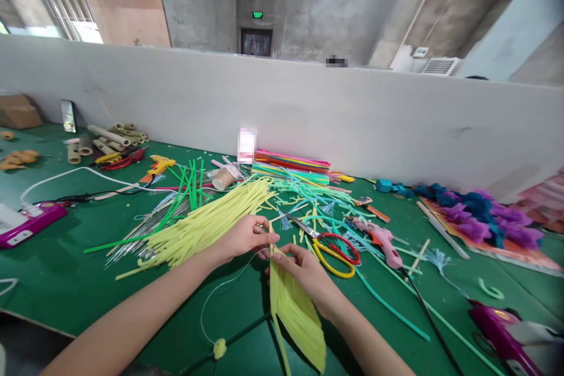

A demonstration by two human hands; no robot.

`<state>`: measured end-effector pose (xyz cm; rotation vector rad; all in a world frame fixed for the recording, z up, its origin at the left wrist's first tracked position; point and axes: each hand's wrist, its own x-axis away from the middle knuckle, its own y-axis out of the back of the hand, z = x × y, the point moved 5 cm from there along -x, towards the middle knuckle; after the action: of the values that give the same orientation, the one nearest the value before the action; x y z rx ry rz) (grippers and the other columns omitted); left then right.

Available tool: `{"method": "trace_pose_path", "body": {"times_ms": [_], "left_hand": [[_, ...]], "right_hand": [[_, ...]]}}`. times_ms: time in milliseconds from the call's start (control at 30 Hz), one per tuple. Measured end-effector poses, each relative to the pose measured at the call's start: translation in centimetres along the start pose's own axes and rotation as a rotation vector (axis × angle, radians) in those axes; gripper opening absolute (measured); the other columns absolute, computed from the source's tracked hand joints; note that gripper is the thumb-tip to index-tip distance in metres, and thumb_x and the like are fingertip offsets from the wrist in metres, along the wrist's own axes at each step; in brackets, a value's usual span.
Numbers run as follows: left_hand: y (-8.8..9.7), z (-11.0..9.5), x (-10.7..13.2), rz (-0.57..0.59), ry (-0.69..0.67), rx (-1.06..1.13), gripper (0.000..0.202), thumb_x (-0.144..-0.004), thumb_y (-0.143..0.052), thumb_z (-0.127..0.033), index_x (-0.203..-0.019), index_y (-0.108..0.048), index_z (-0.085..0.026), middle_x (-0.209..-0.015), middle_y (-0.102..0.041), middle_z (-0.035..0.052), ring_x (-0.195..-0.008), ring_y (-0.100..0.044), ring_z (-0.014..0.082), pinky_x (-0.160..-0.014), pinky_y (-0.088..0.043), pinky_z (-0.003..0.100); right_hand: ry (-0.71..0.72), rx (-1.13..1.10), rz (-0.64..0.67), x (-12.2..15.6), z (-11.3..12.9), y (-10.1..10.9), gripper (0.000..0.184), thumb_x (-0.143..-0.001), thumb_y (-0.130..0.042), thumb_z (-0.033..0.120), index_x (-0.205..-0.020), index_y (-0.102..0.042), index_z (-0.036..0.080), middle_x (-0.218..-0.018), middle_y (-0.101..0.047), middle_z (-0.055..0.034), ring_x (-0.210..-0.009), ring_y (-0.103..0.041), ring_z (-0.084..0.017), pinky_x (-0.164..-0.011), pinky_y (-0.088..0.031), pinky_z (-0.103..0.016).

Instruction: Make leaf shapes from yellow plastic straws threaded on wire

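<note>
A yellow leaf-shaped piece point(297, 320) of fuzzy pipe cleaners, side by side, hangs below my hands over the green table. My right hand point(302, 273) grips it near its narrow top, thumb across the front. Right above, my left hand point(251, 238) is closed in a pinch at the piece's upper tip, on a thin pale thread point(203, 311). The thread loops down to a small yellow fuzzy ball point(219, 348). The left fingers partly hide the tip. Scissors point(337, 249) with red and yellow handles lie just right of my hands.
Behind my hands lies a pile of yellow pipe cleaners point(211, 217), with green ones point(191, 188) beside it. A pink glue gun point(383, 241) with a black cord lies right; a yellow glue gun point(161, 165) lies left. Purple power strips point(37, 223) sit at both sides. A white partition point(176, 100) bounds the table.
</note>
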<state>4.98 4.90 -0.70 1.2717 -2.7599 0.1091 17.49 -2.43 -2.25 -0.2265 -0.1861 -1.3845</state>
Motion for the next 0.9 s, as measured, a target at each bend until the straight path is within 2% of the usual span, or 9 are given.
{"method": "trace_pose_path", "body": {"times_ms": [167, 300, 600, 900], "left_hand": [[-0.06, -0.46, 0.09, -0.040, -0.033, -0.004, 0.041, -0.065, -0.074, -0.050, -0.075, -0.054, -0.016, -0.064, -0.063, -0.0008, -0.055, -0.062, 0.0139, -0.057, -0.054, 0.029], [-0.16, -0.77, 0.10, -0.042, -0.062, -0.028, 0.039, -0.065, -0.074, -0.048, -0.071, -0.055, -0.015, -0.059, -0.059, -0.0019, -0.053, -0.057, 0.0114, -0.056, -0.050, 0.025], [-0.20, -0.31, -0.19, -0.050, -0.124, -0.089, 0.038, -0.070, -0.070, -0.050, -0.072, -0.056, -0.015, -0.057, -0.056, -0.0028, -0.051, -0.052, 0.0101, -0.051, -0.041, 0.021], [-0.09, -0.54, 0.00, -0.058, -0.144, -0.091, 0.038, -0.071, -0.068, -0.051, -0.072, -0.056, -0.015, -0.057, -0.054, -0.0033, -0.053, -0.051, 0.0103, -0.052, -0.040, 0.022]], "right_hand": [[0.056, 0.022, -0.117, -0.44, -0.41, 1.10, 0.039, -0.072, -0.067, 0.055, -0.080, -0.058, 0.018, -0.059, -0.055, 0.0046, -0.053, -0.047, -0.009, -0.052, -0.031, -0.021], [0.058, 0.003, -0.091, -0.38, -0.18, 0.97, 0.037, -0.072, -0.070, 0.051, -0.080, -0.058, 0.017, -0.055, -0.045, 0.0073, -0.049, -0.036, -0.007, -0.049, -0.023, -0.021], [0.088, 0.020, -0.034, -0.34, 0.12, 0.45, 0.038, -0.072, -0.070, 0.052, -0.085, -0.066, 0.016, -0.069, -0.058, 0.0017, -0.062, -0.048, -0.011, -0.058, -0.032, -0.023], [0.068, 0.027, -0.028, -0.16, 0.27, 0.47, 0.039, -0.073, -0.069, 0.051, -0.086, -0.068, 0.015, -0.069, -0.060, 0.0013, -0.061, -0.047, -0.010, -0.057, -0.032, -0.023]]}}
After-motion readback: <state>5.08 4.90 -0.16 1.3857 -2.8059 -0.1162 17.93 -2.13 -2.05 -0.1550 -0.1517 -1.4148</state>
